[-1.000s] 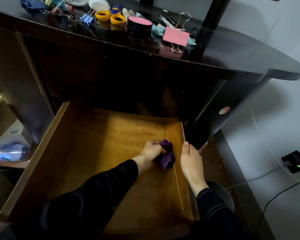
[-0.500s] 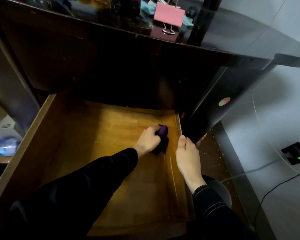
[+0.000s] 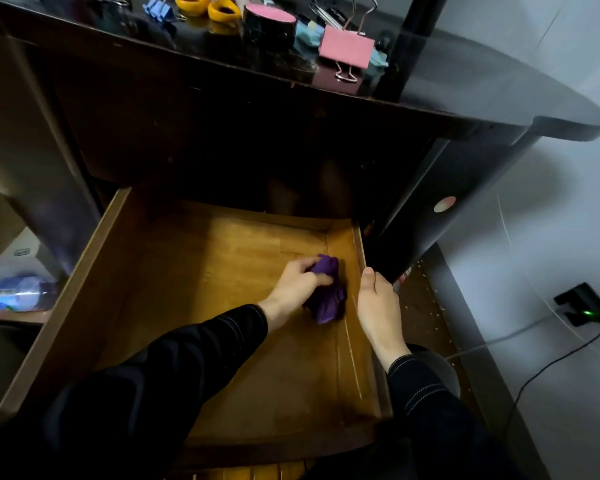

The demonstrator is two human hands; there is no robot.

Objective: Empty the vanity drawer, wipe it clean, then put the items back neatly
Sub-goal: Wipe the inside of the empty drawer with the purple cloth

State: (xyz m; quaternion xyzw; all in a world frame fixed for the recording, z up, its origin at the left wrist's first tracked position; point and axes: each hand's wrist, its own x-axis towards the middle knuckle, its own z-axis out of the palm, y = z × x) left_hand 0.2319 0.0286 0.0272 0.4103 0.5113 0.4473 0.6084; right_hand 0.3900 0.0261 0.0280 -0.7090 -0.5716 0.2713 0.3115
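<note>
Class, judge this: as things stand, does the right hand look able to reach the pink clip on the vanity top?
Probably yes. The right hand holds only the right wall of the drawer. The pink clip lies near the front edge of the vanity top, with open space between them.

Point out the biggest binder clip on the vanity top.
The pink clip, farthest to the right. The blue clips, well to its left, are much smaller.
</note>
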